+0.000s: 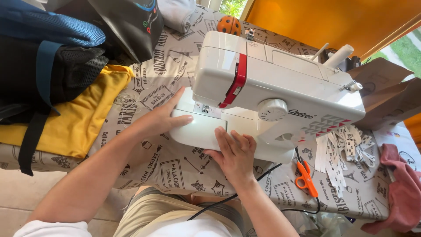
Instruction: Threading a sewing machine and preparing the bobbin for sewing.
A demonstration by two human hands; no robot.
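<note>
We see a white plastic sewing machine with a red stripe (272, 83) standing on a worktop covered with a beige printed cloth (175, 169). Our left hand (164, 117) lies flat against the left end of the machine's low base, fingers spread and thumb resting on top of it. Our right hand (234, 151) presses open-palmed on the front of the same base, fingers together and pointing toward the machine; neither hand pinches anything.

Just to the right, small orange-handled thread snips (305, 177) lie on the cloth beside a loose heap of white printed fabric labels (344, 151). A black power cord (245, 186) runs from under the machine, past the right wrist and off the worktop's near edge. A folded yellow fabric (83, 118) and a dark backpack with blue trim (48, 57) sit at the left, a pink cloth (401, 188) at the far right.

We judge that the cord could snag on the wrist or lap and tug the machine. Sliding the base could also drag the loose cloth, scattering the labels or knocking the snips off the edge.
</note>
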